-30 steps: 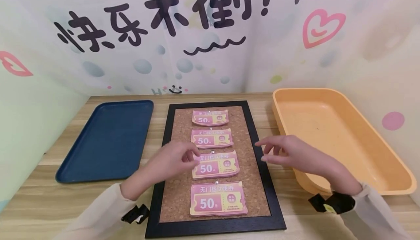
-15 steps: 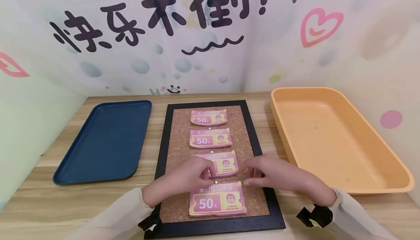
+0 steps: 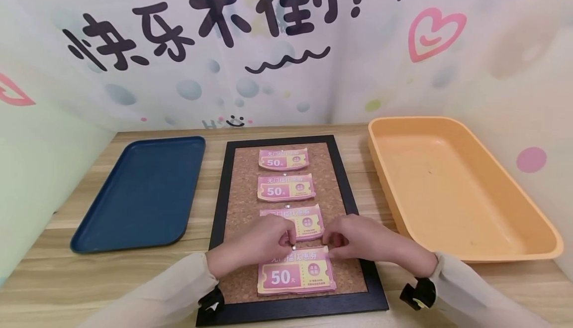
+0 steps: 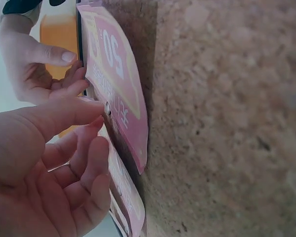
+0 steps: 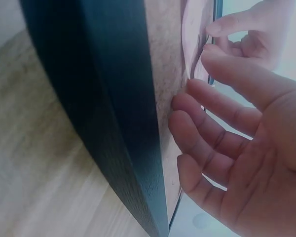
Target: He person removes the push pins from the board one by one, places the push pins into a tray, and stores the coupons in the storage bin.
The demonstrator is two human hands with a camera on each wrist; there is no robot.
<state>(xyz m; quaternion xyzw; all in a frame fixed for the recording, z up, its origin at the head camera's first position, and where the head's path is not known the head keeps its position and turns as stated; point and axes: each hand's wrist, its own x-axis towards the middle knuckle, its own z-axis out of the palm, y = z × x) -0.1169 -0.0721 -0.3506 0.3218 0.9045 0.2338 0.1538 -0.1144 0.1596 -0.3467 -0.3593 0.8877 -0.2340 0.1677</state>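
Four-sided pink coupons in several stacks are pinned in a column on a black-framed corkboard [image 3: 293, 309]. My left hand [image 3: 259, 243] is over the nearest coupon stack [image 3: 296, 274]. Its thumb and index fingertips are at a small silver pushpin [image 4: 107, 108] at that stack's top edge; the pin head shows uncovered beside the thumb tip. Across from it, my right hand [image 3: 364, 238] is at the same stack's upper right corner. In the right wrist view, its thumb and index fingertips are either side of a coupon edge [image 5: 188, 47], with a gap between them.
On the left of the wooden table [image 3: 40, 288] lies a dark blue tray [image 3: 141, 193]. An orange plastic bin [image 3: 447, 188] stands to the right of the board. A printed cloth [image 3: 286, 94] hangs behind the table.
Both hands have come in from the board's sides, toward the near stack. My left hand went right and slightly down to the pushpin; my right hand went left and down to the coupon corner.
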